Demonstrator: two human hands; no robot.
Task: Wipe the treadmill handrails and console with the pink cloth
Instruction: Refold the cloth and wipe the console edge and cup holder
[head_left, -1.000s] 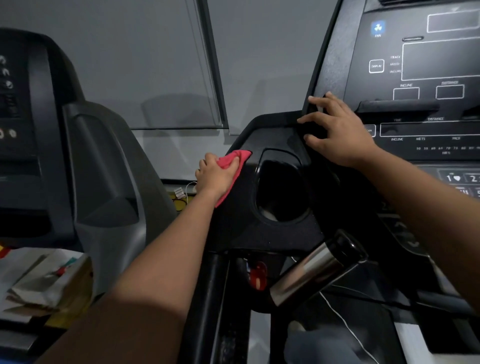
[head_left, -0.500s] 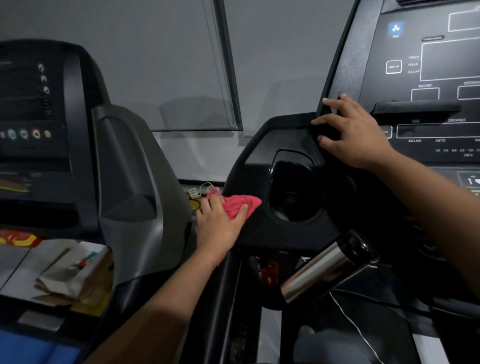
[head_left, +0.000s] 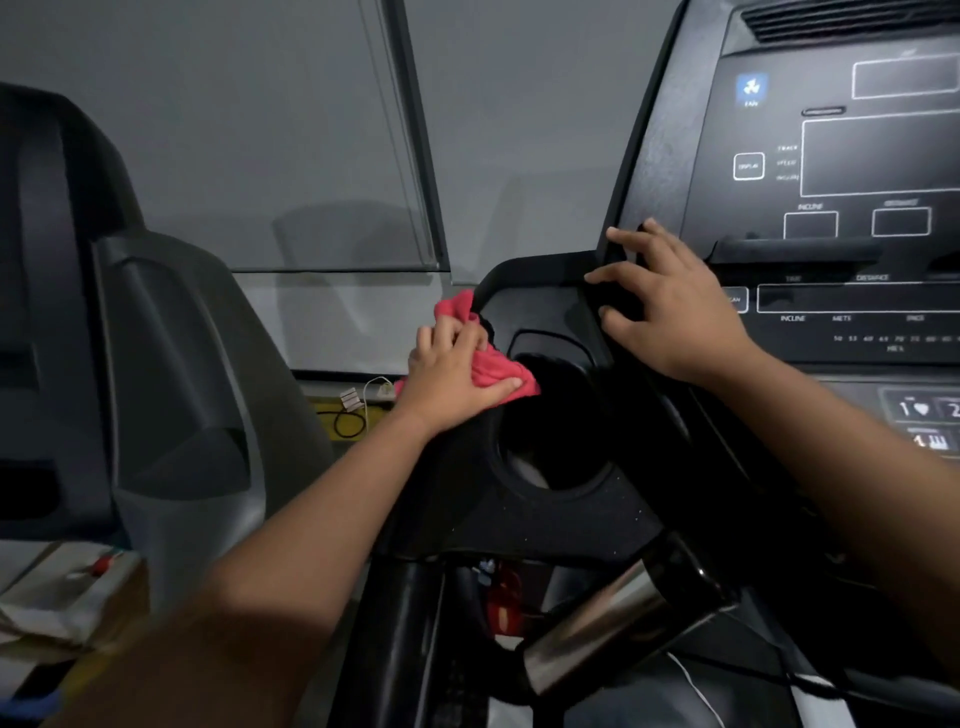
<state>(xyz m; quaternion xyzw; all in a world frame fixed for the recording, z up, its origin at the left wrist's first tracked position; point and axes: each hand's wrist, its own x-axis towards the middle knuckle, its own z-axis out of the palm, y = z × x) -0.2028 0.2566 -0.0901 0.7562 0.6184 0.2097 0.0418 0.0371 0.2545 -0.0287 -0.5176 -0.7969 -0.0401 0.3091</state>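
Head view: the left hand (head_left: 452, 374) grips the bunched pink cloth (head_left: 491, 358) and presses it on the black console (head_left: 545, 306) edge just left of the cup holder (head_left: 556, 441). Right of it, the right hand (head_left: 675, 312) rests spread-fingered on the console.

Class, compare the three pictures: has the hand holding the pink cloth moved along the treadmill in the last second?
Yes. Against the cup holder, the left hand with the pink cloth first slid down to the holder's lower left side, then came back up to its upper left rim.
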